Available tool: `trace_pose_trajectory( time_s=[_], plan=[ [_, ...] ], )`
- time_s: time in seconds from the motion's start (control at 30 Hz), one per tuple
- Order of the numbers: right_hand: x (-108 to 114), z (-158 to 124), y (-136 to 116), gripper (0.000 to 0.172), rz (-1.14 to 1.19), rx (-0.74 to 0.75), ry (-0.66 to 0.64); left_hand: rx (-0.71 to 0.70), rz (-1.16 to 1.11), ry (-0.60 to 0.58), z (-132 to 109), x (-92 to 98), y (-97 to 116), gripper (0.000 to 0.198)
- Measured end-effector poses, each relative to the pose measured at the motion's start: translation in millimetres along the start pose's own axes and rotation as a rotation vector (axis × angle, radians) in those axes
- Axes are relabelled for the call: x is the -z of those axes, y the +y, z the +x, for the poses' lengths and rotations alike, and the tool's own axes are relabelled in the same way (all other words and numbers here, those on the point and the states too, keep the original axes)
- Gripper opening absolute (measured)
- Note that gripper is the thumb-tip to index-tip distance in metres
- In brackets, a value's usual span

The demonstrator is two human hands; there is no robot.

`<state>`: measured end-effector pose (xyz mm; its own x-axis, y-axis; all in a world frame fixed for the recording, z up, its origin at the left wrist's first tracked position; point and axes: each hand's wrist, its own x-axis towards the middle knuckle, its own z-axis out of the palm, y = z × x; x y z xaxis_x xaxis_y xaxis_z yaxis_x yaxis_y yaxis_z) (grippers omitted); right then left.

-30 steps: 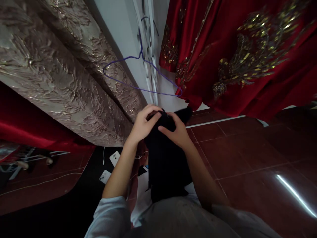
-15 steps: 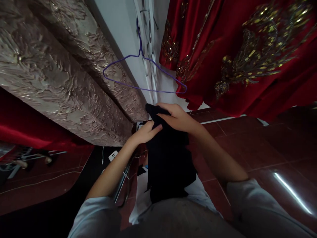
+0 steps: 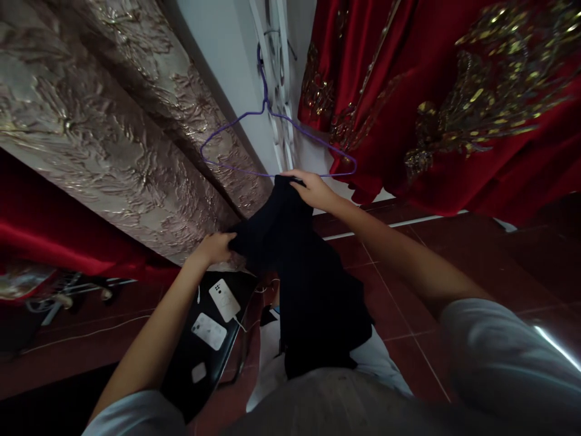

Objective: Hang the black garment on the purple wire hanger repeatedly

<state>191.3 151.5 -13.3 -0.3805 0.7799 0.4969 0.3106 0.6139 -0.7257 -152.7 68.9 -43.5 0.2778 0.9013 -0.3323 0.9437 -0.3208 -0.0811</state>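
A black garment stretches between my hands and drapes down over my lap; its exact kind is hard to make out in the dim light. My left hand is closed on its left edge, pulled out to the side. At the top of the cloth, my right hand pinches a corner close below a purple wire hanger. The hanger hangs bare from a white metal rack, its lower bar just behind the cloth's upper edge.
Embossed beige fabric hangs at the left, and red cloth with gold sequins at the right. On a black surface lie two white phones, a cable and a small white case. Red tiles cover the floor.
My left hand has moved left and down, spreading the cloth away from my right hand. My right hand has risen slightly toward the hanger. The phones have come into fuller view.
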Motion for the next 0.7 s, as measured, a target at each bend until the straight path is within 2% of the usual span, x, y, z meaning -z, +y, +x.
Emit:
trace_pose_trajectory(
  time_s=[0.07,0.13,0.2,0.3,0.37,0.47,0.57,0.67,0.7],
  plan=[
    [16,-10,-5,0.028,-0.011,0.031,0.038,-0.001,-0.021,0.013,-7,-1.5,-7,0.051],
    [35,-18,-14,0.02,-0.061,0.028,0.087,-0.043,-0.112,0.139,-11,7.9,-11,0.039],
    [53,-24,-21,0.026,-0.085,0.002,0.119,-0.081,-0.282,0.408,-14,26.9,-11,0.037],
    [70,-31,-30,0.037,-0.03,-0.092,0.153,-0.04,-0.529,0.875,-17,64.8,-1,0.024],
    [71,-35,-35,0.041,0.018,-0.15,0.175,-0.051,-0.638,1.016,-14,89.8,11,0.018],
    [64,-40,-42,0.042,0.061,-0.187,0.194,-0.193,-0.711,1.017,-6,119.5,34,0.014],
    [57,-46,-49,0.033,0.077,-0.168,0.154,-0.322,-0.609,1.033,4,137.5,55,0.03],
    [63,-56,-57,0.018,0.012,-0.048,0.133,-0.337,-0.486,1.049,8,146.9,69,0.039],
    [68,-61,-60,0.022,-0.022,-0.004,0.155,-0.322,-0.467,1.054,9,149.0,70,0.037]
  ],
)
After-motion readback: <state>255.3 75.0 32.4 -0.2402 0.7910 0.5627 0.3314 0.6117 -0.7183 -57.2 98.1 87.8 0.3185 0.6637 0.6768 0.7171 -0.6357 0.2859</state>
